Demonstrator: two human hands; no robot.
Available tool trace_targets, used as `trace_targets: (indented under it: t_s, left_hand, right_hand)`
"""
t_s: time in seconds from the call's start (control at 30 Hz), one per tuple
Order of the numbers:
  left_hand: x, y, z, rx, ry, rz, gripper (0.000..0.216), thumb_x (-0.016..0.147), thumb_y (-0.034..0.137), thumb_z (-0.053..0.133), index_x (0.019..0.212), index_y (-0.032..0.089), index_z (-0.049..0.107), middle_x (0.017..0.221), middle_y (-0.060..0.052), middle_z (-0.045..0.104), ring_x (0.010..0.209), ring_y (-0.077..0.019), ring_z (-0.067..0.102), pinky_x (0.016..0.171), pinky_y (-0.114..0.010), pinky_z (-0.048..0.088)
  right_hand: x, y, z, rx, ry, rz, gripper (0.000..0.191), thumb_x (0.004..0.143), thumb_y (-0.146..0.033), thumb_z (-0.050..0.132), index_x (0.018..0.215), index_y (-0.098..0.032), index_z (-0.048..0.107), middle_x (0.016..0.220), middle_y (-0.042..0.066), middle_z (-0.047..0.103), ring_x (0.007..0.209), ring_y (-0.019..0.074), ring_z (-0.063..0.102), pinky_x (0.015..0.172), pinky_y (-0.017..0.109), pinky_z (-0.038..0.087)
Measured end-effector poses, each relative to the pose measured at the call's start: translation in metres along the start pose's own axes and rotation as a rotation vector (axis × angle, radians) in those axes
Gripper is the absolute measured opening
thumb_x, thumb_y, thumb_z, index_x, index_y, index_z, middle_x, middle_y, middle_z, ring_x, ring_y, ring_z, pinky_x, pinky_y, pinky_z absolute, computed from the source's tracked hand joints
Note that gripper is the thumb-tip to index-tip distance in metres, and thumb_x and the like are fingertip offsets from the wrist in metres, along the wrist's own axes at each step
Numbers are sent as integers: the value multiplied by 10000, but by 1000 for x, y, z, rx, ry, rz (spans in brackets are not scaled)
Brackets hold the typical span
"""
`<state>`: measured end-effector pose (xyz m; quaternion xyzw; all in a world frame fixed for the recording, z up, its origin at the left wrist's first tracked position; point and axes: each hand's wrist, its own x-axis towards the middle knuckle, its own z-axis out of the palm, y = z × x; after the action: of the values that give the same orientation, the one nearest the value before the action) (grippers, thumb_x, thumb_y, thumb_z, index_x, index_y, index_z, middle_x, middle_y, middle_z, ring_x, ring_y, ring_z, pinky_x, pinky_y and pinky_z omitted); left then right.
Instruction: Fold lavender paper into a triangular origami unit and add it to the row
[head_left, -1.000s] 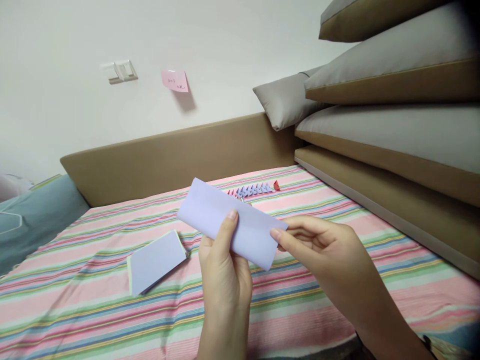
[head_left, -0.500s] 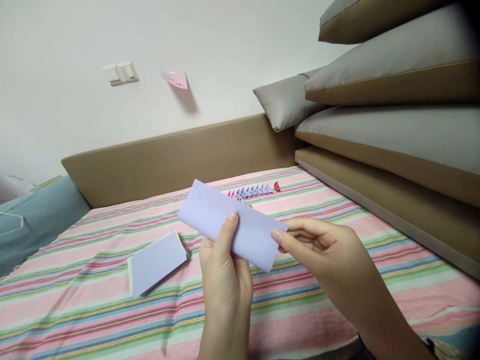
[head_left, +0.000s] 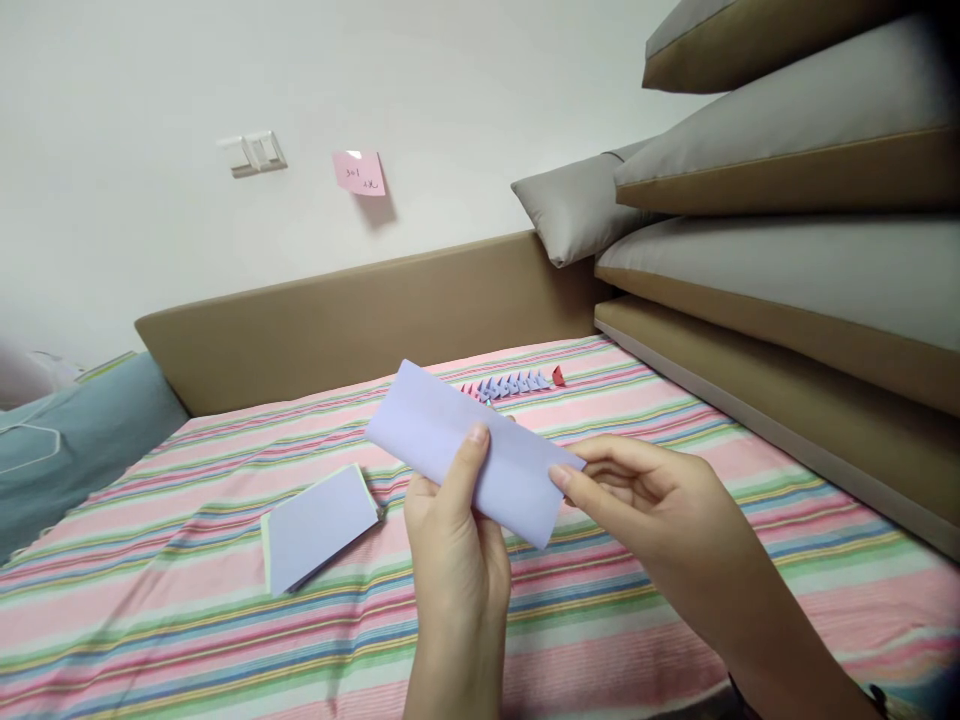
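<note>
Both my hands hold a folded lilac paper strip (head_left: 442, 430) in the air above the striped bed sheet (head_left: 187, 610). My left hand (head_left: 457, 540) pinches its middle, thumb on the front face. My right hand (head_left: 652, 510) pinches its right end between thumb and fingers. A small stack of lilac paper sheets (head_left: 319, 525) lies on the sheet to the left of my hands. Behind the strip, a row of small folded paper pieces (head_left: 514, 383), lilac with a red one at the right end, lies on the sheet.
A brown padded headboard (head_left: 360, 310) runs behind the bed. Grey and brown cushions (head_left: 787, 250) are stacked at the right. A teal pillow (head_left: 75, 430) is at the left. A pink sticky note (head_left: 360, 172) and a wall switch (head_left: 259, 153) are on the white wall.
My hands and the strip stay almost still. The view has shifted slightly. The pink note on the wall flapped up half a second ago and now hangs flat again.
</note>
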<state>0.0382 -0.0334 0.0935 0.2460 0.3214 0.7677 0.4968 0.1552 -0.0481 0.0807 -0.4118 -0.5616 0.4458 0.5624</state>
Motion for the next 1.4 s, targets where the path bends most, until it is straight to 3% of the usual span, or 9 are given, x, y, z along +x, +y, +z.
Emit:
trace_targets:
  t_s: [0.17, 0.6, 1.07, 1.4]
  left_hand:
    - [1, 0, -6, 163, -113, -40, 258, 616, 183, 773, 837, 105, 665, 792, -75, 707, 702, -185, 664, 598, -239, 524]
    - [-4, 2, -5, 420, -232, -84, 263, 586, 258, 788, 747, 102, 652, 718, -62, 690, 634, -153, 611, 574, -229, 487]
    - [-4, 5, -7, 362, -287, -163, 258, 578, 261, 801, 728, 112, 654, 678, -37, 657, 606, -131, 587, 562, -219, 482]
    - [-6, 6, -5, 360, -277, -162, 269, 568, 269, 802, 733, 113, 659, 700, -46, 673, 613, -139, 599, 572, -224, 484]
  right_hand:
    - [1, 1, -1, 29, -21, -15, 151, 807, -301, 646, 930, -222, 682, 907, 23, 708, 814, 152, 662, 694, 216, 555]
    - [0, 0, -6, 14, -1, -31, 114, 826, -321, 631, 874, -242, 697, 823, -11, 703, 747, 116, 650, 641, 172, 546]
    - [-6, -9, -8, -251, 145, -172, 74, 800, -276, 645, 771, -241, 704, 793, -29, 727, 720, 104, 662, 611, 125, 526]
    - [-7, -11, -8, -284, 146, -177, 94, 809, -271, 633, 774, -243, 716, 793, -25, 734, 699, 108, 671, 579, 125, 529]
